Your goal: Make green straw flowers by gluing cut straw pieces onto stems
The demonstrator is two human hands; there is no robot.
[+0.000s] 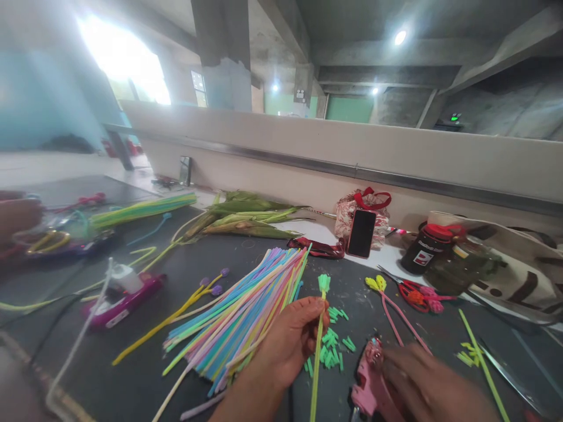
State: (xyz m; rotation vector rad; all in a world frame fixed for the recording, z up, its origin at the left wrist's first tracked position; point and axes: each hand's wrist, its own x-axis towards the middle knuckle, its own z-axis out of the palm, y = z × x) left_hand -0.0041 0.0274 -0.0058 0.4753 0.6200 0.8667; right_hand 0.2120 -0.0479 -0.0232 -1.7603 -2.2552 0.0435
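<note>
Centred low in frame on a multicoloured fuzzy-stem bundle.
Backed by long green leaves, flanked at right by short green fuzzy pieces.

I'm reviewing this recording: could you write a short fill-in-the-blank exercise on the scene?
1. The left hand holds a yellow-green stem topped with a ____ tuft.
2. The blurred right hand is at a ____ tool.
3. In the picture, the multicoloured bundle lies to the ____ of the cut green pieces.
4. The black bottle has a ____ lid.

Missing words: green; pink; left; red.
</note>
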